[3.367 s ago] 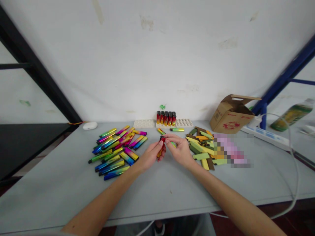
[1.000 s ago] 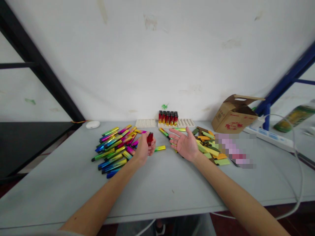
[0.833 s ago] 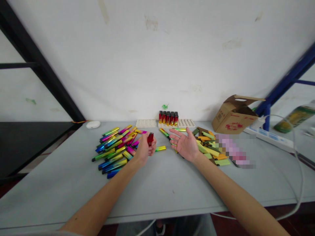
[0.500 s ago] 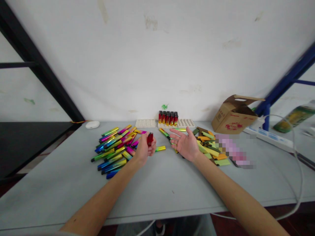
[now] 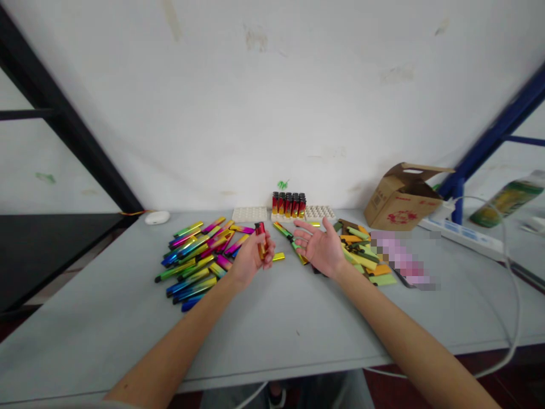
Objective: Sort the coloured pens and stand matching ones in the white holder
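Observation:
My left hand [image 5: 252, 257] is closed around a red and gold lighter [image 5: 261, 236] with a black top, held upright above the table. Palm up, with its fingers spread, my right hand [image 5: 320, 247] holds nothing. Beside my left hand spreads a pile of shiny multicoloured lighters [image 5: 193, 261]. Green, yellow and orange lighters [image 5: 366, 258] lie in a second heap just right of my right hand. Between and behind the hands, several red and gold lighters [image 5: 289, 204] stand in rows in a white tray. A few more lie loose between my hands, partly covered by them.
Two white trays with holes, a left one [image 5: 250, 214] and a right one [image 5: 320, 212], flank the standing lighters by the wall. At right are an open cardboard box [image 5: 402, 204], a power strip [image 5: 464, 237] and a blurred pink item [image 5: 402, 258]. A white case [image 5: 157, 217] lies at back left.
My left hand has turned the lighter so that more of its red and gold body shows. My right hand stays nearly still. The view has shifted slightly.

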Demonstrator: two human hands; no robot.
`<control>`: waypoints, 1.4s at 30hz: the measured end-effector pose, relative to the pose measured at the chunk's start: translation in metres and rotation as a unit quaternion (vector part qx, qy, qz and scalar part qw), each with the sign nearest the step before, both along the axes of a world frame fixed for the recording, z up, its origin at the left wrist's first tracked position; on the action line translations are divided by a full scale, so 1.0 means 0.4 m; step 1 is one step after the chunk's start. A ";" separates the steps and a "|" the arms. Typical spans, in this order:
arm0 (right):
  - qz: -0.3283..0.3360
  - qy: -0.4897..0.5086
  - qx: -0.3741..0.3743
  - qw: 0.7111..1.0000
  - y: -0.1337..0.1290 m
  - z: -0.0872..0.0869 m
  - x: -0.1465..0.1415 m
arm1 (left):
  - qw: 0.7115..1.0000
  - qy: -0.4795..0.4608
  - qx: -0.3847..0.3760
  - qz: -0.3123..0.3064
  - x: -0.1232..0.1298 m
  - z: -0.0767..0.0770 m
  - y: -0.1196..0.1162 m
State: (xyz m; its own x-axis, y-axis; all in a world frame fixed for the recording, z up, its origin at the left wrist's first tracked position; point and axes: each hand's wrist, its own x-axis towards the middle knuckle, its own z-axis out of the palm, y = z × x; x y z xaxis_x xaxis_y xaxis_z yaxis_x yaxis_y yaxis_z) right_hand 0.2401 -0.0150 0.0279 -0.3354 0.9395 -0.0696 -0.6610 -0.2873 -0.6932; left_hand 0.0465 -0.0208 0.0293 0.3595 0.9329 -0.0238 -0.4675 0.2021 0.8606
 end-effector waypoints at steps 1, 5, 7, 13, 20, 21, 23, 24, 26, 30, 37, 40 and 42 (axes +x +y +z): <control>-0.006 -0.013 0.008 1.000 0.001 0.001 0.000 | 1.000 0.012 0.007 0.007 0.004 -0.004 0.000; -0.031 -0.089 0.056 0.994 0.001 -0.008 -0.009 | 0.995 0.086 0.051 0.026 0.017 -0.023 0.002; -0.055 -0.153 0.093 0.982 -0.002 -0.015 -0.018 | 0.988 0.129 0.081 0.036 0.020 -0.028 0.004; -0.133 -0.330 0.262 0.897 -0.017 -0.032 -0.050 | 0.970 0.198 0.139 0.034 0.014 -0.033 0.008; -0.144 -0.326 0.307 0.883 -0.016 -0.040 -0.058 | 0.951 0.252 0.180 0.000 0.017 -0.052 0.001; -0.147 -0.324 0.306 0.883 -0.015 -0.038 -0.057 | 0.947 0.263 0.184 0.007 0.019 -0.053 0.001; -0.153 -0.323 0.300 0.884 -0.014 -0.031 -0.052 | 0.946 0.269 0.179 0.027 0.021 -0.048 0.001; -0.149 -0.321 0.295 0.887 -0.014 -0.028 -0.050 | 0.949 0.262 0.172 0.032 0.023 -0.044 0.001; -0.127 -0.308 0.282 0.900 -0.015 -0.021 -0.046 | 0.965 0.217 0.143 0.019 0.025 -0.031 -0.003; -0.098 -0.251 0.247 0.931 -0.020 -0.014 -0.044 | 0.995 0.056 0.022 -0.076 0.028 -0.009 -0.021; -0.077 -0.258 0.249 0.930 -0.025 -0.011 -0.051 | 0.988 0.034 -0.026 -0.151 0.027 -0.027 -0.020; -0.141 -0.274 0.222 0.925 -0.016 -0.012 -0.047 | 0.986 0.144 0.011 -0.087 0.024 -0.039 0.001; -0.203 -0.280 0.205 0.916 -0.006 -0.010 -0.043 | 0.973 0.220 0.065 0.014 0.019 -0.042 0.014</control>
State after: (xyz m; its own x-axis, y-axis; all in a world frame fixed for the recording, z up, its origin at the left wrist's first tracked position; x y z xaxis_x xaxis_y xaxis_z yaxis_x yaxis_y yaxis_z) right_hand 0.2228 -0.0176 0.0237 0.0277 0.9646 0.2622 -0.1631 0.2631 -0.9509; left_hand 0.0539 -0.0150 0.0125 0.3151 0.9477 -0.0499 -0.0522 0.0698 0.9962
